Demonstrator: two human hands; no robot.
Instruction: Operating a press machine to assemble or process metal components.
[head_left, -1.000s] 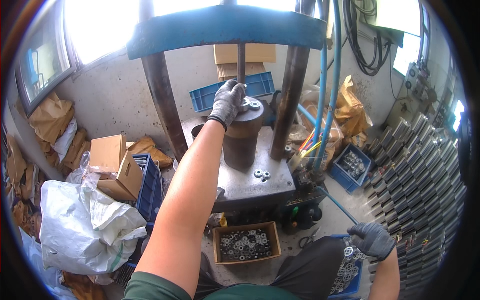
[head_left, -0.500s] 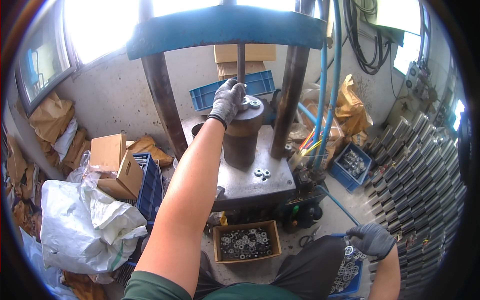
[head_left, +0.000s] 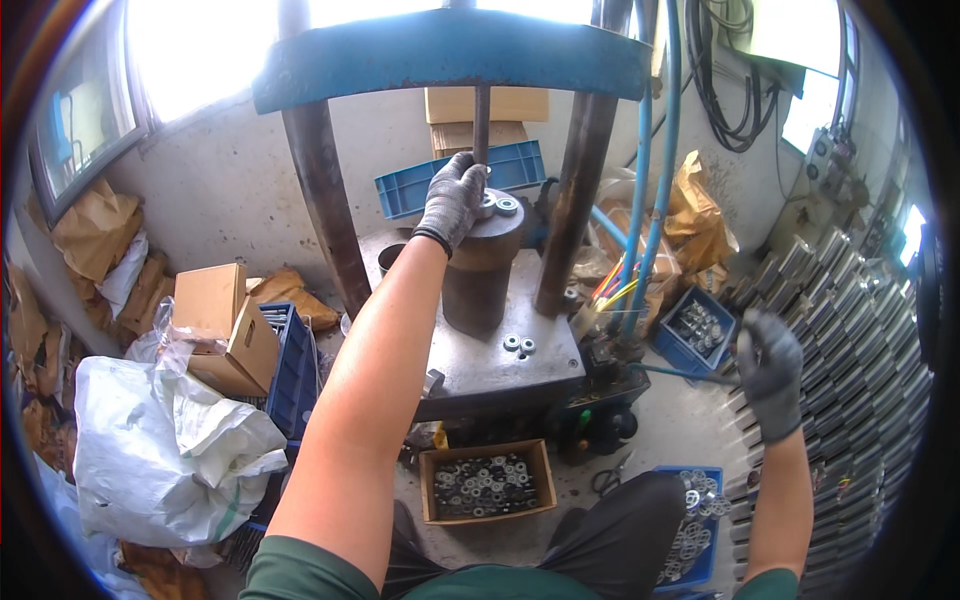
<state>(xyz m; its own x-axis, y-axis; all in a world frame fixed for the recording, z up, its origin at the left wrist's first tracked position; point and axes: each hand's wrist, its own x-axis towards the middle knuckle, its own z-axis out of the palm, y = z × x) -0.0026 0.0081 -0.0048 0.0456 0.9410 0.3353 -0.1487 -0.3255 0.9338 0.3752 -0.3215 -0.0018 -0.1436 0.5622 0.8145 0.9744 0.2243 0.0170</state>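
My gloved left hand (head_left: 454, 198) rests on top of the dark round die block (head_left: 480, 270) of a blue-framed press (head_left: 450, 50), fingers beside the vertical ram rod (head_left: 481, 120) and a few metal rings (head_left: 500, 205) lying on the block. Raised at the right, my gloved right hand (head_left: 770, 370) is next to stacked metal tubes (head_left: 860, 330); whether it holds anything is unclear. Two small rings (head_left: 518, 344) lie on the grey press table (head_left: 480, 370).
A cardboard box of metal rings (head_left: 487, 482) sits on the floor below the press. A blue bin of rings (head_left: 692, 535) is by my right knee, another blue bin (head_left: 694, 330) further back. White sacks (head_left: 160, 450), cardboard boxes (head_left: 215, 310) and a blue crate (head_left: 295, 365) stand left.
My right hand has risen from beside the blue bin near my knee up toward the stacked tubes. My left hand stays on the die block.
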